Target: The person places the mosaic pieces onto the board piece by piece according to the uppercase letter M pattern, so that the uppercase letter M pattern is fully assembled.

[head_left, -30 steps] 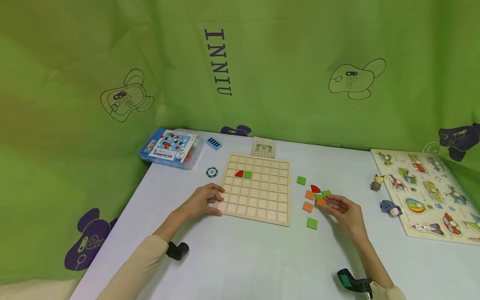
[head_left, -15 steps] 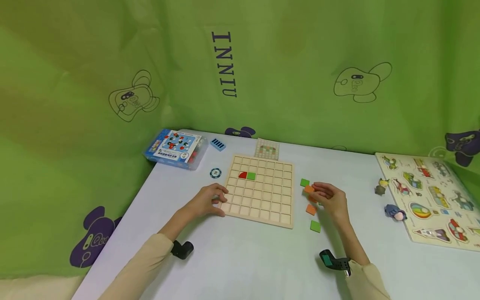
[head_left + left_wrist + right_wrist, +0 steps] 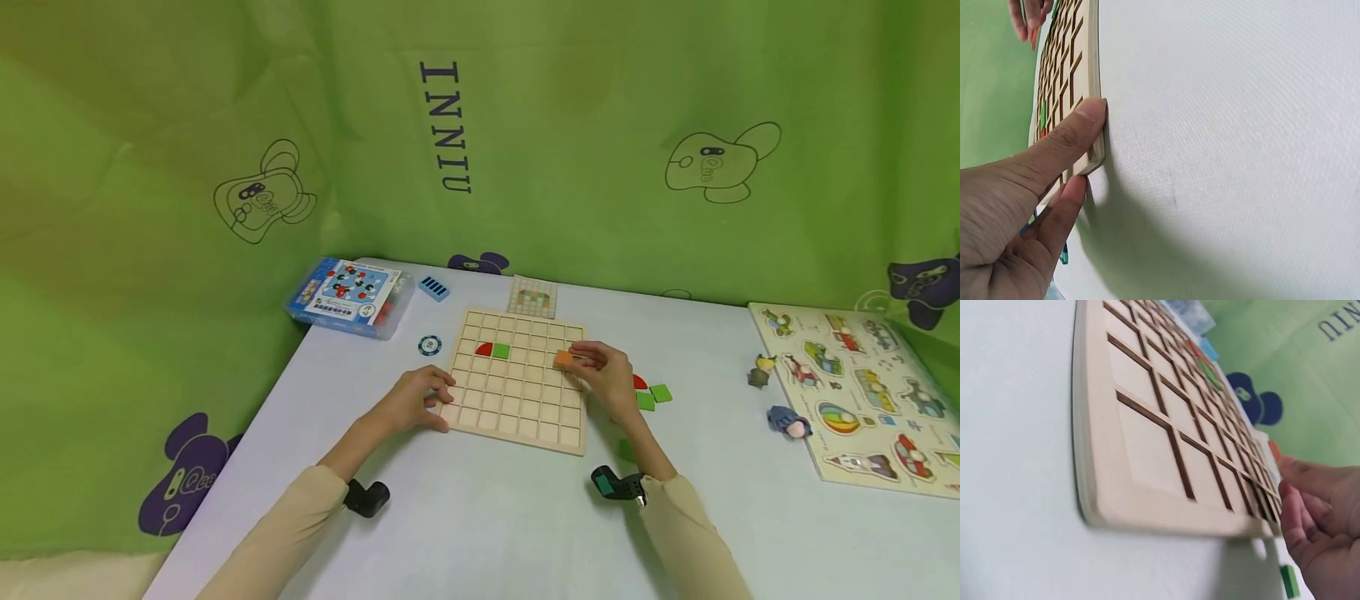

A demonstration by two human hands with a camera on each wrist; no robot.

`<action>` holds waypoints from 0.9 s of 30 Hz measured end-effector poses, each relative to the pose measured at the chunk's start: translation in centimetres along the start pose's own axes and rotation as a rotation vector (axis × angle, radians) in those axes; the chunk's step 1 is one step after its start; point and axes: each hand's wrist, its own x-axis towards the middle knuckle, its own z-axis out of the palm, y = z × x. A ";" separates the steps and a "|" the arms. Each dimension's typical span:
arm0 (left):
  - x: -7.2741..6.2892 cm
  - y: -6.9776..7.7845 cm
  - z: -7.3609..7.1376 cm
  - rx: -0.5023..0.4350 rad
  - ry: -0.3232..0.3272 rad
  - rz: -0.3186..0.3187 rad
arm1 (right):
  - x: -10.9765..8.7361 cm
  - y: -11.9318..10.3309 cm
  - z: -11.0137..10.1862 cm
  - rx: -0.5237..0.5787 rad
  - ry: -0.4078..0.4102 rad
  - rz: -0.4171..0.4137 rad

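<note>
Fingers of my left hand (image 3: 411, 402) grip the near-left corner of the wooden grid board (image 3: 512, 406); on my right hand (image 3: 611, 383) they pinch an orange tile (image 3: 562, 359) above the board's right side. On the tabletop (image 3: 480, 517) right of the board, I see loose green tiles (image 3: 661, 392); a red tile (image 3: 484, 350) and a seated green tile (image 3: 501, 352) occupy its far-left part, a pattern card (image 3: 533, 298) just beyond its far edge.

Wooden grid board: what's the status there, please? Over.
Left hand holds near-left corner of board. Right hand pinches orange tile above board's right side. No obstruction visible.
</note>
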 end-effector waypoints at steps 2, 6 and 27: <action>0.0 -0.1 0.1 -0.008 0.001 -0.006 | 0.4 -0.1 0.8 -0.004 -0.020 -0.030; 0.0 -0.1 0.1 -0.018 0.004 -0.012 | 1.0 -0.4 2.1 -0.010 -0.060 -0.069; 0.2 0.5 0.2 -0.002 0.011 -0.051 | 2.2 -1.5 5.3 0.000 -0.110 -0.082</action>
